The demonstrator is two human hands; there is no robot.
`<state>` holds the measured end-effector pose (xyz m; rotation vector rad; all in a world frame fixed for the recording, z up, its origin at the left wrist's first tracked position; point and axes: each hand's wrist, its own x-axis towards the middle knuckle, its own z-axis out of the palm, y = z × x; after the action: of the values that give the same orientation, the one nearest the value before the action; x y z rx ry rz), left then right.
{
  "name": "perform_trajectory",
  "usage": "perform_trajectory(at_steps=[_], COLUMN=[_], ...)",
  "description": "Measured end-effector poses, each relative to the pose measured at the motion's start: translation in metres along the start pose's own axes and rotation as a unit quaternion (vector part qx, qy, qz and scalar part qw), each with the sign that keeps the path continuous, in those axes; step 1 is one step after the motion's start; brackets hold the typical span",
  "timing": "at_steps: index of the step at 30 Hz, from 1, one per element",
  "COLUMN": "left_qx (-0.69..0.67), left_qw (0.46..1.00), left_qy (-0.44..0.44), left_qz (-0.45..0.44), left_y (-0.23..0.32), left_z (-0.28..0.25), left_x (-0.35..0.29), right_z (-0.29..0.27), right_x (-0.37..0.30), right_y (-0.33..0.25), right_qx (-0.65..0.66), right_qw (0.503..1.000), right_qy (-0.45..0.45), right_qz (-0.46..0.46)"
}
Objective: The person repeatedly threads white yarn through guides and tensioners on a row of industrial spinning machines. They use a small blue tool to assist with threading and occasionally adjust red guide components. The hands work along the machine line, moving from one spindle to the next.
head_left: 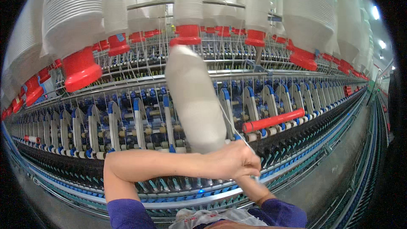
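Observation:
A big white roving bobbin stands tilted in front of the machine, its lower end passing behind my left forearm. What holds it up cannot be made out. My left hand reaches across to the right with its fingers closed on a thin white strand of roving, which runs down along the bobbin's right side. Close below and partly behind it is my right hand, its fingers mostly hidden and blurred. The two hands touch or overlap. A red tube lies on the rollers beyond them.
Full white bobbins with red bases hang overhead in rows. Grey arms with blue caps line the spinning frame, above dark spindle rows and a blue rail. An aisle floor runs along the right.

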<state>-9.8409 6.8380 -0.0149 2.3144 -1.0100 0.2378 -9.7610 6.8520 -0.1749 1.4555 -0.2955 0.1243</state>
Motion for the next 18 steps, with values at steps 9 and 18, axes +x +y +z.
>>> perform_trajectory(at_steps=[9, 18], left_qx=[-0.151, -0.074], left_qw=[0.916, 0.914], left_qy=[0.252, 0.313], left_qz=[-0.275, -0.248], left_y=[-0.082, -0.142], left_z=[-0.052, -0.120], left_x=[-0.068, -0.088], right_z=[-0.184, -0.228], right_x=[0.170, 0.226], right_y=[0.157, 0.273], right_qx=[-0.877, -0.790], right_qw=[0.198, 0.345], right_qy=[-0.294, -0.407], right_qz=[0.325, 0.302])
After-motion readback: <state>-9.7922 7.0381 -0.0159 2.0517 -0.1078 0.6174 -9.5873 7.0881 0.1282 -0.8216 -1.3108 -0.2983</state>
